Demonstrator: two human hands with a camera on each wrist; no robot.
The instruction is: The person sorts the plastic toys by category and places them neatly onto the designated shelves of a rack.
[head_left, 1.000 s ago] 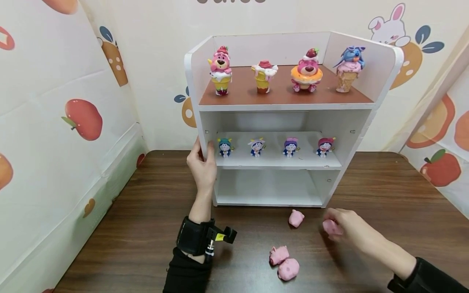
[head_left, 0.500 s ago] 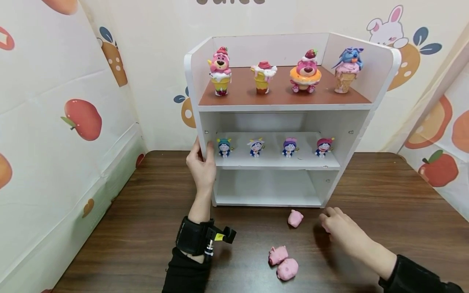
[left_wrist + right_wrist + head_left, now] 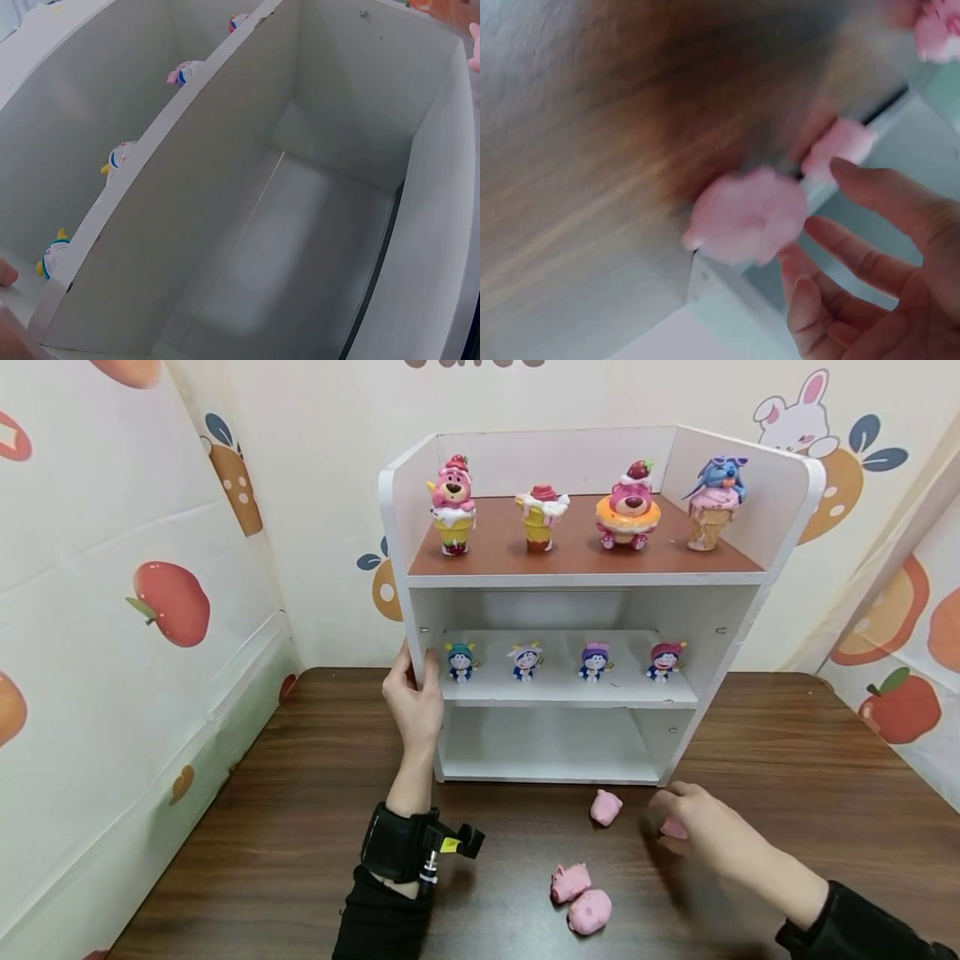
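My left hand [image 3: 415, 702] grips the left side panel of a white shelf unit [image 3: 570, 747], thumb on the inner side. In the left wrist view its thumb tip [image 3: 7, 274] shows at the edge. My right hand [image 3: 708, 828] is low over the table by the unit's right front corner, around a small pink toy pig [image 3: 673, 828]. In the right wrist view the pig [image 3: 750, 217] lies at the fingertips, blurred, with the thumb apart from it. Another pink pig [image 3: 606, 807] lies before the unit, and two more pigs [image 3: 590, 911] lie together nearer me.
Four-character rows aside, several small hooded figurines [image 3: 592, 662] stand on the middle shelf [image 3: 558, 693]. Several ice-cream-style figurines [image 3: 628, 506] stand on the brown top [image 3: 495, 560]. Wood-grain table [image 3: 300, 827] surrounds the unit; patterned sheets [image 3: 135, 693] line the walls.
My right hand has shifted slightly about the pig, which was visible, then mostly hidden, and now partly shows. The left hand and the shelf unit stay put.
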